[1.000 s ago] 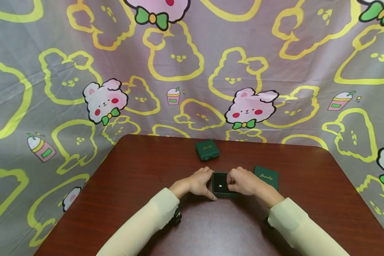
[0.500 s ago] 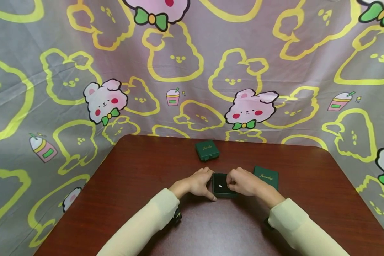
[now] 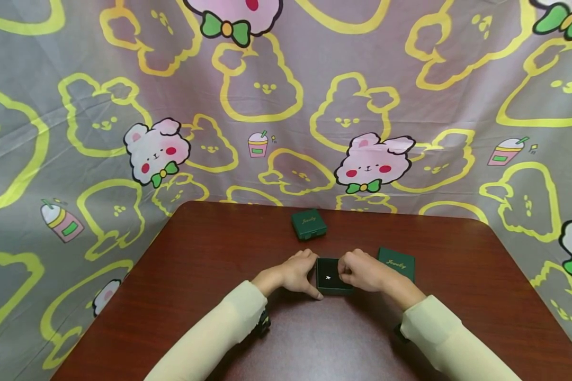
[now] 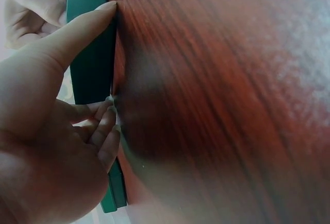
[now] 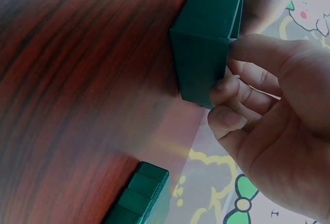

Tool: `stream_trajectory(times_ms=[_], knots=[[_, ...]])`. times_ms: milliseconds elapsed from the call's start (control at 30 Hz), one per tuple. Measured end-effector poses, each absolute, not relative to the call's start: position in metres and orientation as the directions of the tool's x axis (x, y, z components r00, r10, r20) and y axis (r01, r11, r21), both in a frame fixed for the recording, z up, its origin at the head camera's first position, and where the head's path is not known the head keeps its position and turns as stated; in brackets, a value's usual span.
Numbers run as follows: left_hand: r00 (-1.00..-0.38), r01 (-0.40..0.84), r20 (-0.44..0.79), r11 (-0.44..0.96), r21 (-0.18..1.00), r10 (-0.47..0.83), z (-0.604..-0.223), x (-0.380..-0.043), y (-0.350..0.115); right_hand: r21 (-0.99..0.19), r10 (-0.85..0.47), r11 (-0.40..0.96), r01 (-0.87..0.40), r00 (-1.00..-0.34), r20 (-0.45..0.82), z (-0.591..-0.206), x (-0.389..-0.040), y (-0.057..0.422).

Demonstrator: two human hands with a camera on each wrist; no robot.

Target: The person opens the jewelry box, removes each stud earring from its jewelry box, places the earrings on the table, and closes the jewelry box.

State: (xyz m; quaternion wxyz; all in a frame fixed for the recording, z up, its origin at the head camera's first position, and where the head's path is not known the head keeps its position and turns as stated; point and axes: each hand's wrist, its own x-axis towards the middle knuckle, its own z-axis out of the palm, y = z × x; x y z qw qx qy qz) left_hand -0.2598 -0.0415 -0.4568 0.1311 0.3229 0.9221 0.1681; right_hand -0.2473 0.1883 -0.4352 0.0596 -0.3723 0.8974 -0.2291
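Observation:
A small dark green jewelry box (image 3: 334, 291) stands uncovered on the table in the head view, between both hands. A black insert (image 3: 322, 268) lines it, with a tiny white star-shaped piece (image 3: 328, 277) on top. My left hand (image 3: 296, 272) grips the box's left side, thumb along the front wall (image 4: 92, 74) and the other fingers bent at the side. From the right, my right hand (image 3: 364, 271) pinches the box's rim. The right wrist view has that thumb (image 5: 265, 51) over the top edge and bent fingers outside the side wall (image 5: 200, 67).
A green lid (image 3: 400, 258) lettered "Jewelry" lies just right of the box, partly behind the right forearm. Farther back is a closed green jewelry box (image 3: 309, 222). A reddish-brown tabletop (image 3: 209, 238) carries everything; a patterned cloth (image 3: 291, 69) hangs behind its far edge.

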Motion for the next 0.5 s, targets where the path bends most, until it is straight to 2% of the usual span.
stream_trajectory(times_ms=[500], knots=[[-0.761, 0.548, -0.136, 0.741, 0.389, 0.634, -0.4583, -0.2601, -0.041, -0.473, -0.694, 0.612, -0.634, -0.717, 0.064, -0.4366, -0.2493, 0.1907]])
